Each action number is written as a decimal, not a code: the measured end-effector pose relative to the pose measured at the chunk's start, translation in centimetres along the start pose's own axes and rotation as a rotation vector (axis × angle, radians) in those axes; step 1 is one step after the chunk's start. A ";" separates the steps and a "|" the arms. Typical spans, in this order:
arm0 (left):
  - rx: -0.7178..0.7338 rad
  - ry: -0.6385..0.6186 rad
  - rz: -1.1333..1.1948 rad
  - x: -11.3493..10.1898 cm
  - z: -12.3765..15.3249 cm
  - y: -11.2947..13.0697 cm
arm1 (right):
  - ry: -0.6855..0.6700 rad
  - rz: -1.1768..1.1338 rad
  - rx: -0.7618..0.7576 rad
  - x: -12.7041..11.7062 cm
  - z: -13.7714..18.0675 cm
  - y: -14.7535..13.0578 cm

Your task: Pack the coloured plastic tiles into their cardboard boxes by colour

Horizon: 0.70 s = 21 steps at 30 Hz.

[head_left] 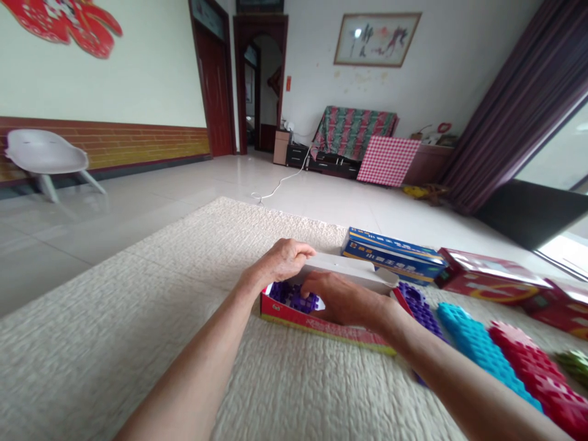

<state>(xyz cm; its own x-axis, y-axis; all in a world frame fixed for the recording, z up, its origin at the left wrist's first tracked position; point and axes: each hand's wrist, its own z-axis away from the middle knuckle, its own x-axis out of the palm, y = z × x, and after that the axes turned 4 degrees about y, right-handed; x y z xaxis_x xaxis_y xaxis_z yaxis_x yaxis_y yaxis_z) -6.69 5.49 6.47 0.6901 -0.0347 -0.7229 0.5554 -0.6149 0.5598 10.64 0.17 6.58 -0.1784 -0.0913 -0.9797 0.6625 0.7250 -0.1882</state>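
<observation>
An opened red cardboard box [285, 318] with a yellow lower edge lies on the padded cover in front of me, its white lid flap [344, 263] raised at the back. My left hand [285, 260] pinches the flap's left end between thumb and fingers. Inside the box, my right hand [333, 297] curls its fingers on a purple toothed plastic block [303, 300]. More purple blocks [278, 291] sit at the box's left end. Part of the box's inside is hidden behind my right hand and forearm.
Rows of purple [418, 306], blue [482, 349] and red toothed blocks [537, 367] lie to the right, with green blocks [574, 364] at the edge. Behind them stand blue boxes [390, 254] and dark red boxes [491, 275]. A white chair [48, 153] is far left.
</observation>
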 end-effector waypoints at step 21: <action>-0.012 -0.003 0.009 0.0 0.1 0.1 | -0.009 0.048 0.008 -0.3 0.5 -0.4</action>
<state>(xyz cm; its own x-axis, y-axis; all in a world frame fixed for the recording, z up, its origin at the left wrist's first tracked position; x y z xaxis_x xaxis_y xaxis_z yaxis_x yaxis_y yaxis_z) -6.66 5.34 6.53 0.6938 -0.0424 -0.7189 0.5547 -0.6052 0.5710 10.80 -0.40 6.94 -0.1395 -0.0627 -0.9882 0.6763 0.7230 -0.1413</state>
